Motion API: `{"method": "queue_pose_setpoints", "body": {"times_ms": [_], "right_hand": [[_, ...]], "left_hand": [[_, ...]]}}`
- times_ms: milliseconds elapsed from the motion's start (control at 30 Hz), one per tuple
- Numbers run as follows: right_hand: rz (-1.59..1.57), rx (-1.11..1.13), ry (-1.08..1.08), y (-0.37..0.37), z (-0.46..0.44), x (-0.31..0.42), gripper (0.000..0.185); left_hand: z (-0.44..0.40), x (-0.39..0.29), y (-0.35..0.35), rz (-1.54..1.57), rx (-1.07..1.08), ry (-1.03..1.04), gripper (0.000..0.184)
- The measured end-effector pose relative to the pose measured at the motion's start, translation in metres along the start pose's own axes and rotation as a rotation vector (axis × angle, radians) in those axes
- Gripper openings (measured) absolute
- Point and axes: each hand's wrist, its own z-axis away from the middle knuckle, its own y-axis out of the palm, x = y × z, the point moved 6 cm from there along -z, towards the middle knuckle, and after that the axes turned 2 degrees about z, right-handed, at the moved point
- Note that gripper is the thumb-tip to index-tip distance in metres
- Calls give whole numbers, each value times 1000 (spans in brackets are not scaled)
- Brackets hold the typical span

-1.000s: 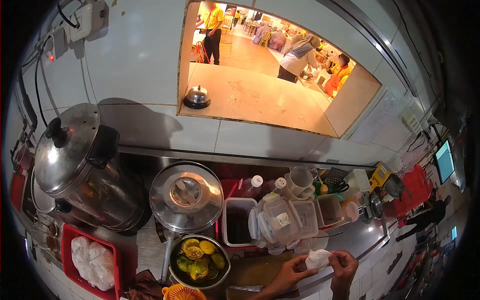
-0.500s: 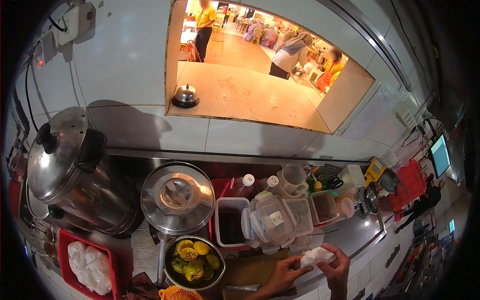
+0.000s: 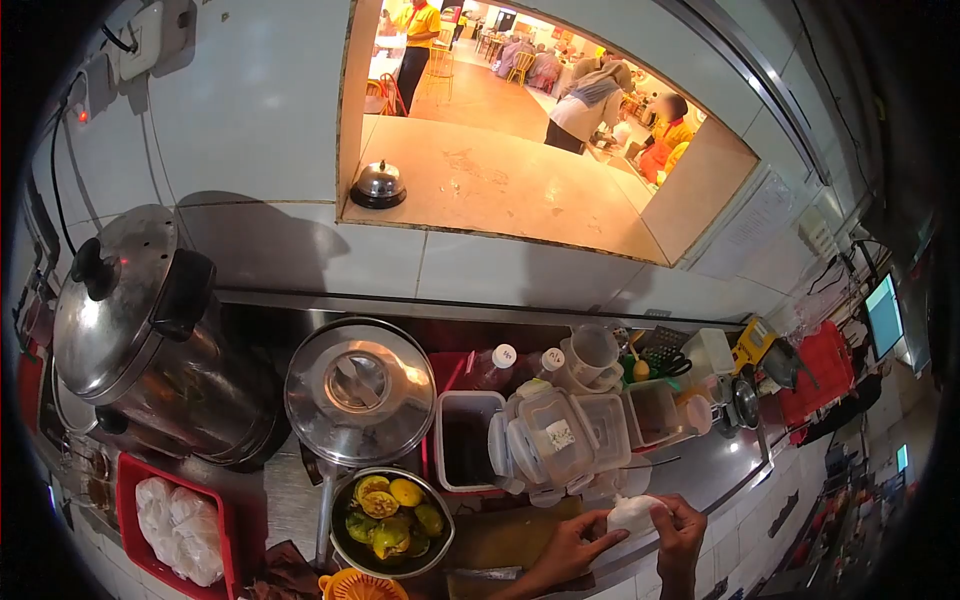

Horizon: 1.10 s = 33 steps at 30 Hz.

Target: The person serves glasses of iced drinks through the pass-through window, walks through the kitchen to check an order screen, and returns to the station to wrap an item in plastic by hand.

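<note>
A small white plastic bag (image 3: 632,514), plump and with a short tip pointing up, is held between both hands at the lower right. My left hand (image 3: 572,548) supports it from the left, its thumb and fingers closed against the bag's side. On the other side, my right hand (image 3: 682,528) pinches the bag with thumb and curled fingers. What the bag contains cannot be made out. Below the hands lies the counter, with a brown-green board (image 3: 512,537) just left of them. Clear lidded plastic containers (image 3: 548,436) are piled just beyond the hands.
A bowl of squeezed citrus halves (image 3: 388,522), an orange juicer (image 3: 362,585) and a red basket of white bags (image 3: 180,530) stand left. Behind are a lidded pan (image 3: 360,392) and a large steel urn (image 3: 150,340). A bell (image 3: 378,184) sits on the serving hatch; people are beyond.
The white bag has turned from lying sideways to more upright, its tip now up. My right hand has shifted slightly right and its fingers are more curled. The view has moved slightly.
</note>
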Motion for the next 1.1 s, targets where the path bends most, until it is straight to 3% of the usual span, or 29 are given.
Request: {"method": "queue_pose_setpoints", "body": {"times_ms": [167, 600, 800, 867, 1033, 1100], "right_hand": [[66, -17, -122, -2, 0, 5, 29], [98, -94, -131, -8, 1, 9, 29], [74, 6, -165, -4, 2, 7, 19], [3, 35, -38, 1, 2, 5, 11], [7, 56, 27, 7, 2, -1, 5], [-40, 40, 48, 3, 1, -4, 3]], "left_hand": [[1, 5, 2, -31, 50, -64, 32], [0, -2, 1, 199, -14, 35, 34], [1, -2, -1, 250, -42, 6, 37], [0, 2, -4, 256, -75, 26, 37], [-2, 1, -11, 76, -111, 91, 37], [-1, -5, -9, 143, -131, 90, 37]]}}
